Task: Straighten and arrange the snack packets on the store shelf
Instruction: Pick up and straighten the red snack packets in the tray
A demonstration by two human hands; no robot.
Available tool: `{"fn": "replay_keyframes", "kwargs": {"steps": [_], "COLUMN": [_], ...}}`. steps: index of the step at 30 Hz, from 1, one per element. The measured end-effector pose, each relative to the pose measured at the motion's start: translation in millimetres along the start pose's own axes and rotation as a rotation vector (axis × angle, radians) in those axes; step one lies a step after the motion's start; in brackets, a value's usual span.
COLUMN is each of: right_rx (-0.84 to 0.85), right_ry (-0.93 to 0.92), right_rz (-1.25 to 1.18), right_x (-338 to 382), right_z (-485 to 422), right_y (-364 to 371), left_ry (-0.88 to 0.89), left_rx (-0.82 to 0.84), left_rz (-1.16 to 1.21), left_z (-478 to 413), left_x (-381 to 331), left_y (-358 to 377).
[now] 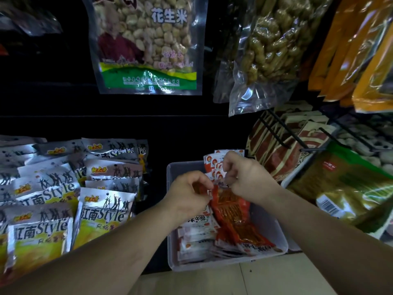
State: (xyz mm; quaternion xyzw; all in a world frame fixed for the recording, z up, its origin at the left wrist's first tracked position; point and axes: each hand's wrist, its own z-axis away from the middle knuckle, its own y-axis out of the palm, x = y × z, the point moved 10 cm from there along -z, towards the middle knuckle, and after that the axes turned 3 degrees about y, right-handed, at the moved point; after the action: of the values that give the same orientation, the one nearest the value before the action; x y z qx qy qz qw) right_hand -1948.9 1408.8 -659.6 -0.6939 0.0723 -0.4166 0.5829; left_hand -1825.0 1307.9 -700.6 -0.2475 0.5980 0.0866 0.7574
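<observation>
Both hands work over a translucent plastic bin [284, 241] that sits low on the dark shelf, between the silver packets and a wire rack. The left hand [189, 193] has its fingers curled, with thumb and fingertips pinching the upper edge of a red packet [228, 207] that lies slanted across the middle of the bin on top of more of the same kind. The right hand [244, 177] is just beside it, knuckles up and fingers curled in, pinching at the tops of the small red-and-white packets [212, 161] standing upright at the back of the bin; which one it holds cannot be told. Flat white packets [197, 233] lie stacked along the bin's left side. To the left, silver "Style" packets [102, 211] overlap in rough rows. Above hang a clear peanut bag [146, 39] and a clear bag of brown twisted snacks [270, 45], with orange packets [361, 50] at far right. The wire rack [282, 135] holds red-and-tan packets, and a green-gold packet [348, 184] with a barcode lies near it
</observation>
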Motion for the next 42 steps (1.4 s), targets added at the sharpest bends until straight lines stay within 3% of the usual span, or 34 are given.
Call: {"fn": "replay_keyframes", "kwargs": {"steps": [3, 9, 15, 21, 24, 28, 31, 34, 36, 39, 42], "right_rx": [0.030, -0.157, 0.157, 0.088, -0.002, 0.155, 0.088, 0.008, 0.144, 0.442, 0.415], "right_ry": [0.019, 0.147, 0.327, 0.363, 0.357, 0.360, 0.406, 0.468, 0.414, 0.253, 0.230], "right_rz": [-0.304, -0.668, -1.024, -1.238, -1.238, -1.121, -1.116, -1.260, -1.275, -1.089, -0.923], "right_x": [16, -10, -27, -26, -29, -20, -24, -33, -22, 5, 4], "right_z": [7, 31, 50, 46, 41, 43, 44, 42, 42, 55, 56], "right_y": [-13, -39, -12, -7, -9, 6, 10, 10, 10, 13, 13], "left_ry": [0.069, 0.115, 0.085, -0.014, -0.032, -0.030, -0.020, -0.034, -0.004, 0.042, 0.057], "left_rx": [0.038, -0.009, -0.022, 0.153, 0.085, 0.006, 0.144, 0.233, 0.167, 0.064, 0.077], "left_rz": [0.043, 0.102, 0.161, 0.267, 0.282, 0.321, 0.265, 0.270, 0.263, 0.244, 0.247], "left_z": [4, 10, 14, 17, 15, 8, 14, 24, 22, 17, 16], "left_x": [-14, -33, -39, -32, -30, -28, -28, -30, -32, -34, -32], "left_y": [3, -10, -15, 10, 7, -5, 6, 19, 13, 0, 0]}}
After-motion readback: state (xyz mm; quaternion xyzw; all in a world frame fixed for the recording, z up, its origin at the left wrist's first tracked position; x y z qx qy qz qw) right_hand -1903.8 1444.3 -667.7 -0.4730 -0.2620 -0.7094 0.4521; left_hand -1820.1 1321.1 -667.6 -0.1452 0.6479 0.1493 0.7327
